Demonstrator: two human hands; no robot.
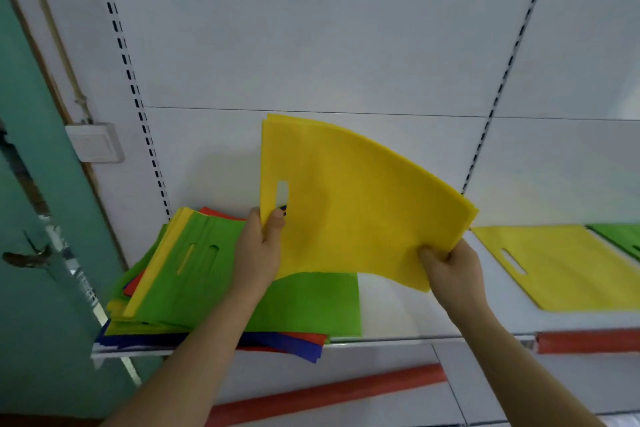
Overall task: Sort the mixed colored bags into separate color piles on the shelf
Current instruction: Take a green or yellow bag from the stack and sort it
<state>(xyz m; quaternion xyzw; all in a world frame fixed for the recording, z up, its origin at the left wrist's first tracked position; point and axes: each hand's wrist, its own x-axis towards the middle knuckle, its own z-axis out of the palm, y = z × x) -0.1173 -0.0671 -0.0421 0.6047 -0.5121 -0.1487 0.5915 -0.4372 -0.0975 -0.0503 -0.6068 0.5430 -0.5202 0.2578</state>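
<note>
A yellow bag (349, 204) is lifted off the shelf, curved and tilted, held by both hands. My left hand (259, 246) pinches its left edge below the handle slot. My right hand (450, 270) grips its lower right corner. Under it on the left lies the mixed pile (194, 281), with green bags on top and yellow, red and blue edges showing beneath. To the right a yellow pile (568, 263) lies flat on the shelf. A green pile (620, 239) shows at the far right edge.
The white shelf (391, 312) has a front rail with a red strip (588, 340). A second red strip (329, 392) marks the shelf below. A teal door (38, 218) with a handle stands at the left. A white wall switch (95, 142) sits beside it.
</note>
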